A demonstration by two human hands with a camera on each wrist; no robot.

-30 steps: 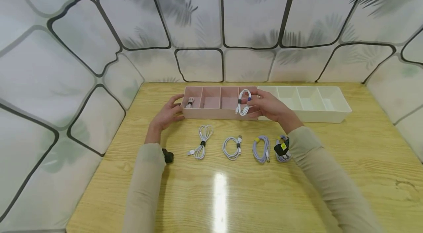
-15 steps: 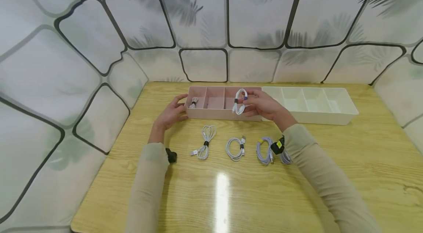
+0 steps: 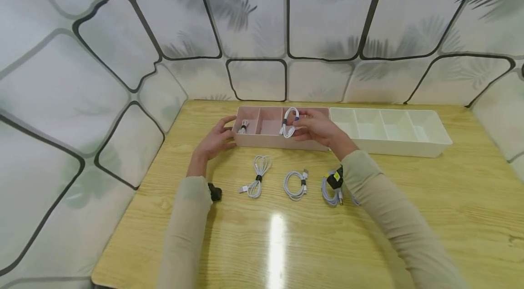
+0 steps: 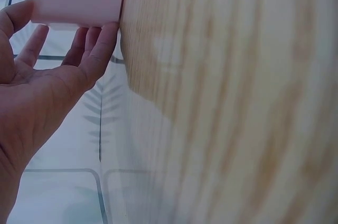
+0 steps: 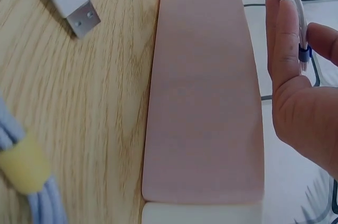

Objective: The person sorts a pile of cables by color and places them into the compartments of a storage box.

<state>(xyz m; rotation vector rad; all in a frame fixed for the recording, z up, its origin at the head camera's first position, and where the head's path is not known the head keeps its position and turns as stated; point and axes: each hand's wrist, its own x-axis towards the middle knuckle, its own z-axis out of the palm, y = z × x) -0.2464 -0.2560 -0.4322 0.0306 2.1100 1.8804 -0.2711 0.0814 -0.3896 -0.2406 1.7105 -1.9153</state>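
Note:
My right hand (image 3: pixel 317 129) pinches a coiled white cable (image 3: pixel 286 131) over the pink divided box (image 3: pixel 278 142), around its third compartment. In the right wrist view the coil (image 5: pixel 302 23) sits between thumb and fingers, a blue tie around it and its metal plug showing at the top. At the box's left end, my left hand (image 3: pixel 217 139) rests its fingertips against the wall; the left wrist view has thumb and fingers (image 4: pixel 97 57) touching the pink end. Another small bundled cable (image 3: pixel 243 127) lies in the leftmost compartment.
A white divided box (image 3: pixel 393 145) adjoins the pink one on the right. In front lie a white cable (image 3: pixel 258 177), a round-coiled cable (image 3: pixel 295 186) and a lilac cable (image 3: pixel 329 195); another lilac one is mostly hidden by my right sleeve (image 3: pixel 372 184). A patterned backdrop stands behind.
My right hand has carried the white cable leftward, from the pink box's rightmost compartment to about the third. The left hand stays at the box's end; the head view has shifted slightly.

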